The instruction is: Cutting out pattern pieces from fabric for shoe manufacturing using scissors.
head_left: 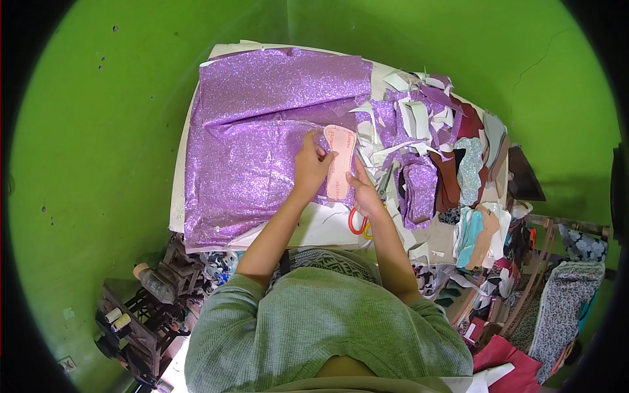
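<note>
A pale pink pattern piece point(340, 171), slightly waisted and printed with red marks, is held upright over the purple glitter fabric point(252, 154). My right hand point(364, 190) grips its lower right edge, thumb on the face and fingers behind. On the other side, my left hand point(312, 167) has its thumb on the left edge, with the other fingers curled beside it. Just below my right hand lie scissors with red and yellow handles point(356, 223), partly hidden by my forearm. Whether a fabric layer sits behind the pattern I cannot tell.
Right of the sheet lie white and purple offcuts point(414, 118), a stack of cut purple glitter pieces point(419, 190), and brown, silver and turquoise pieces point(467, 236). A dark wooden rack with thread spools point(120, 321) stands lower left. Green walls point(118, 131) surround the table.
</note>
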### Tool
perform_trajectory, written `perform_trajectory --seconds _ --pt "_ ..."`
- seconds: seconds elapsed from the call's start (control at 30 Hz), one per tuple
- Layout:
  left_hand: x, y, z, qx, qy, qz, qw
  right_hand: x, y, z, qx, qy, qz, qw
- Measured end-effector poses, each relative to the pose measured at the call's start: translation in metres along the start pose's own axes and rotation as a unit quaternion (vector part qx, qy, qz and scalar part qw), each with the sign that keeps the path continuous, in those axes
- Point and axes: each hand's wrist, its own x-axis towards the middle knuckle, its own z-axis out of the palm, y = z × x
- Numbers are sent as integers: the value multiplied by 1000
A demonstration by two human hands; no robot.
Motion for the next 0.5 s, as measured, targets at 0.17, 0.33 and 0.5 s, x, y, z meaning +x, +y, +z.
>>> perform_trajectory --seconds 0.17,0.33,0.5 --pt "-29 13 -23 -33 -66 -76 994 1 -14 2 -37 9 -23 999" --pt "-53 26 -50 -23 -268 -262 927 -2 -25 8 -57 14 -44 997" --pt "-81 6 -34 -264 -317 -391 823 -4 -24 13 -87 19 -71 993"
